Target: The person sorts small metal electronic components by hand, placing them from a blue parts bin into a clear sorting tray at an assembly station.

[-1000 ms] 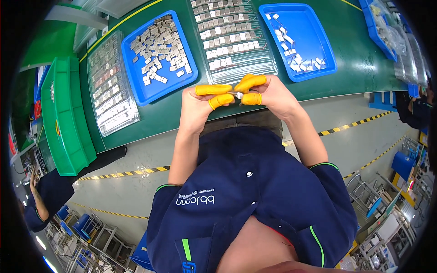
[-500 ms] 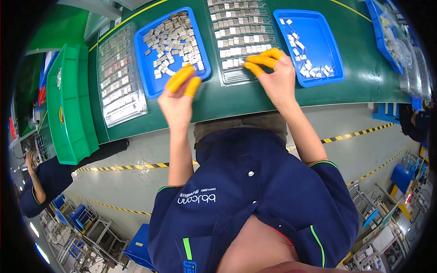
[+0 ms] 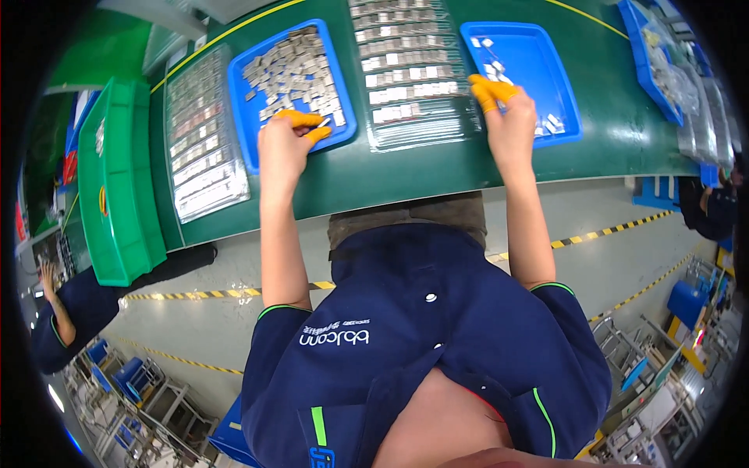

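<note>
My left hand (image 3: 287, 148), with yellow finger cots, is over the near edge of the left blue tray (image 3: 255, 148). Its thumb and fingertips pinch a small whitish block (image 3: 324, 122). Many small silver-white blocks (image 3: 290, 69) lie loose in that tray. My right hand (image 3: 511, 125), also in yellow cots, is at the left rim of the right blue tray (image 3: 573, 125). Its fingers are drawn together, and what they may hold is hidden. A few small white pieces (image 3: 552, 125) lie in this tray. Between the hands, a clear plastic tray (image 3: 421, 136) holds rows of blocks.
Another clear tray (image 3: 207, 132) of blocks lies far left, next to a green bin (image 3: 121, 195). At the right end of the green table (image 3: 616, 101) are a blue tray (image 3: 646, 70) and clear plastic packaging (image 3: 694, 125). Another person (image 3: 74, 316) is at the left.
My right hand has moved from the middle clear tray to the right blue tray. My left hand has shifted slightly left, its fingers now closed on a small block. The view has shifted a little.
</note>
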Action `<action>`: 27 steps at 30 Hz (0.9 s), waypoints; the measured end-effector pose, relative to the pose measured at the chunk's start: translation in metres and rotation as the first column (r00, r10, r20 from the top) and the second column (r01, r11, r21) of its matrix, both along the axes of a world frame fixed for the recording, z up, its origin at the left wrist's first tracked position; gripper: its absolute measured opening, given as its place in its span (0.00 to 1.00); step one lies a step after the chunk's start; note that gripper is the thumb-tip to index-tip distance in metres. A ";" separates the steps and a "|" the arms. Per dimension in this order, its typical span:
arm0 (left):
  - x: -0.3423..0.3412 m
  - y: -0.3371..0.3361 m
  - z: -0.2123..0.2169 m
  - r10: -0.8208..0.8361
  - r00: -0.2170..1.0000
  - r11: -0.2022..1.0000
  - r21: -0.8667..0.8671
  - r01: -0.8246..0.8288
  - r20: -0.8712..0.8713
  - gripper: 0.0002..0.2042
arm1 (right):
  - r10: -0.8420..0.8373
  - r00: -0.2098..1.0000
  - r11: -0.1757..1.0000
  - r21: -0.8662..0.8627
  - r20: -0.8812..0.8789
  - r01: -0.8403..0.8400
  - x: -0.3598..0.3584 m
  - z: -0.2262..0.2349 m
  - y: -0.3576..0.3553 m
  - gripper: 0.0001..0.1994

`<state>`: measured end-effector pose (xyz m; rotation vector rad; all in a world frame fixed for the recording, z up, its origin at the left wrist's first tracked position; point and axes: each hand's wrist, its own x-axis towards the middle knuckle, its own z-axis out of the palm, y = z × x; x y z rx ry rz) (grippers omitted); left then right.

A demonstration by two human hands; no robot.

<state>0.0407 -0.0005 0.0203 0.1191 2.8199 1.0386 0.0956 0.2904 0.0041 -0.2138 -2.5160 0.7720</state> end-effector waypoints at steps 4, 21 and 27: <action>0.000 0.002 0.000 -0.006 0.998 1.000 -0.029 0.004 -0.059 0.09 | -0.088 0.994 0.984 0.160 0.071 0.076 -0.007 0.008 0.050 0.12; 0.015 0.004 0.007 0.038 0.948 0.429 0.851 -0.302 0.317 0.13 | -0.073 0.991 0.997 0.000 0.116 0.074 -0.017 0.006 0.064 0.10; 0.017 0.018 0.005 0.001 0.963 0.373 0.894 -0.250 0.269 0.14 | -0.201 0.975 0.784 -0.582 0.092 0.216 -0.011 0.033 0.047 0.10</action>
